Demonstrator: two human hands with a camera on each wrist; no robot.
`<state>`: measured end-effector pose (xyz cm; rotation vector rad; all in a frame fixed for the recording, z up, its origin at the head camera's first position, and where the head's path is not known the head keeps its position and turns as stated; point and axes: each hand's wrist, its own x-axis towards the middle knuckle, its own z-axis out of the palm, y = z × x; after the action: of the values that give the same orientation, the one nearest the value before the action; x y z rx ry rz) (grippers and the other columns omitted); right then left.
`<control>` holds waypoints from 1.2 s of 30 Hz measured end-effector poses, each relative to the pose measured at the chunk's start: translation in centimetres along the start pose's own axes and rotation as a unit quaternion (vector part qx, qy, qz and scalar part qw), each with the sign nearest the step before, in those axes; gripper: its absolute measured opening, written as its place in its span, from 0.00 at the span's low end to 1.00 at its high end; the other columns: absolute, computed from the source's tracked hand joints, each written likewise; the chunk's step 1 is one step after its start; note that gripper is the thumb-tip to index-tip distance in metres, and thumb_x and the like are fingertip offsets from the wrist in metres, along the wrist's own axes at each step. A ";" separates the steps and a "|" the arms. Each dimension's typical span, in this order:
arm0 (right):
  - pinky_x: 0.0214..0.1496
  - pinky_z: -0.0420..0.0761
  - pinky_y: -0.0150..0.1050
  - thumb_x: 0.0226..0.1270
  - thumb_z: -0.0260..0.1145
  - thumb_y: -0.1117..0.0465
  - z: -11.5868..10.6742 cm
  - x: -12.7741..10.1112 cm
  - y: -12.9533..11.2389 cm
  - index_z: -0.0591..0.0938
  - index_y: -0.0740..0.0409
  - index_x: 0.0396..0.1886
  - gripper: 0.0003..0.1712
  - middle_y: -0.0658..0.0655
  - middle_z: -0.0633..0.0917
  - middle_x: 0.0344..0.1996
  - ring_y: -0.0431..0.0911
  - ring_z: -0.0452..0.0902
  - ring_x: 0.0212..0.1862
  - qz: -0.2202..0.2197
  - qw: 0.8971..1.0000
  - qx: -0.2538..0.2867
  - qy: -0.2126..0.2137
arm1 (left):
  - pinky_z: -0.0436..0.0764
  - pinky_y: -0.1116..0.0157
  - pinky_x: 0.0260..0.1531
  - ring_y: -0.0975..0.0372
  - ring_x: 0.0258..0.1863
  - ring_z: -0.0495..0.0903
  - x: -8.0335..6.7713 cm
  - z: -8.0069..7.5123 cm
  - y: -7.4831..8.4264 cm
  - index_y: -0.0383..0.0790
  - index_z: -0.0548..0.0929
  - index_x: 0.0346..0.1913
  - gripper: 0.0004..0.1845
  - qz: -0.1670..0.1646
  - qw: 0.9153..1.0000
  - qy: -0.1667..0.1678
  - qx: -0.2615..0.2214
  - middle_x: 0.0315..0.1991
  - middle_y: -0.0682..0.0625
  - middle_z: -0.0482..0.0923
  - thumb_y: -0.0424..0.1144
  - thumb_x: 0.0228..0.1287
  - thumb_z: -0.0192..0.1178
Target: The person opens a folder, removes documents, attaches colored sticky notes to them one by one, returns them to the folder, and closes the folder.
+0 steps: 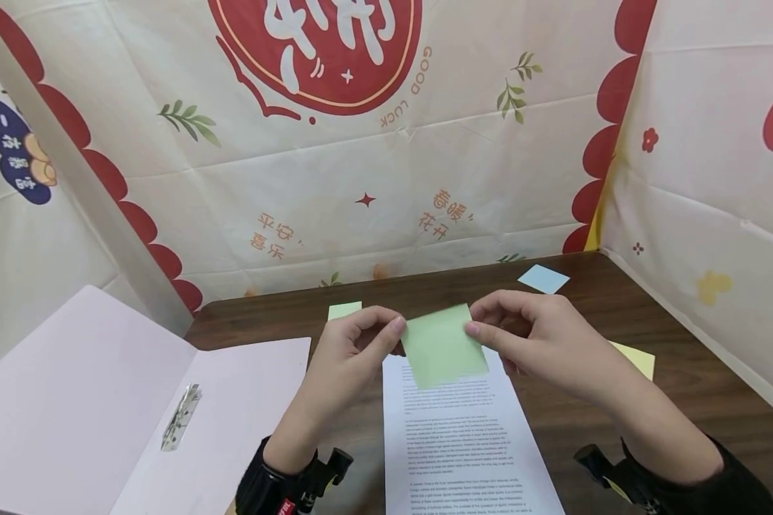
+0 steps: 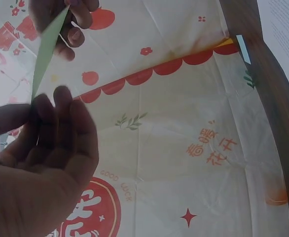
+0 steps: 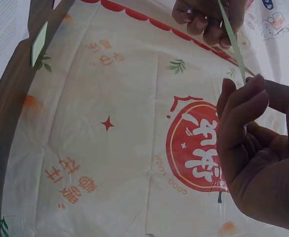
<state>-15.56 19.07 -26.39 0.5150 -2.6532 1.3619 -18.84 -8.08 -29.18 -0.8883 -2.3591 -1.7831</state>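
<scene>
A green sticky note (image 1: 444, 347) is held up between both hands, above the top of a printed sheet (image 1: 457, 443). My left hand (image 1: 354, 354) pinches its left edge between thumb and fingers. On the opposite edge, my right hand (image 1: 541, 340) pinches it the same way. Seen from the left wrist, the note (image 2: 48, 54) appears nearly edge-on, running from one hand to the other. The right wrist view also shows the note (image 3: 232, 39) as a thin strip between the fingertips.
An open white folder (image 1: 251, 400) with a metal clip (image 1: 182, 417) lies at the left. Behind the left hand is another green note (image 1: 344, 310). A blue note (image 1: 544, 279) lies at the back right, and a yellow note (image 1: 636, 359) is partly hidden by the right forearm.
</scene>
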 end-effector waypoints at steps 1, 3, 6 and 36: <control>0.24 0.79 0.36 0.75 0.72 0.51 0.0 0.1 0.1 0.88 0.48 0.47 0.09 0.51 0.85 0.31 0.45 0.78 0.22 -0.009 1.000 -0.002 -0.003 | 0.87 0.66 0.46 0.60 0.37 0.87 0.0 -0.1 -0.1 0.39 0.88 0.48 0.10 -0.009 1.000 -0.016 0.003 0.38 0.44 0.87 0.40 0.81 0.60; 0.24 0.79 0.36 0.74 0.73 0.53 0.1 0.3 0.4 0.88 0.47 0.46 0.07 0.50 0.86 0.30 0.44 0.78 0.22 -0.030 0.999 -0.006 -0.014 | 0.87 0.66 0.46 0.60 0.37 0.87 -0.1 -0.4 -0.3 0.41 0.88 0.48 0.09 -0.029 0.998 -0.051 0.012 0.37 0.46 0.87 0.41 0.81 0.60; 0.23 0.78 0.35 0.74 0.73 0.56 0.4 0.6 1.1 0.88 0.48 0.42 0.03 0.49 0.84 0.27 0.42 0.77 0.22 -0.042 0.997 -0.006 -0.063 | 0.85 0.67 0.41 0.63 0.34 0.85 -0.2 -0.7 -0.7 0.43 0.89 0.46 0.09 -0.058 0.993 -0.092 0.048 0.34 0.50 0.86 0.41 0.80 0.61; 0.18 0.77 0.32 0.71 0.68 0.71 9.0 1.8 6.5 0.81 0.58 0.25 0.13 0.57 0.84 0.19 0.43 0.74 0.15 0.157 0.948 -0.081 -0.263 | 0.64 0.43 0.81 0.48 0.87 0.54 -0.6 3.7 -9.5 0.57 0.71 0.79 0.30 -0.134 0.819 -0.311 0.463 0.86 0.47 0.58 0.51 0.78 0.62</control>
<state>-19.02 14.89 -36.18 0.5103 -3.3724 1.1864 -21.74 -6.63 -38.86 -1.0518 -3.2968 -0.1185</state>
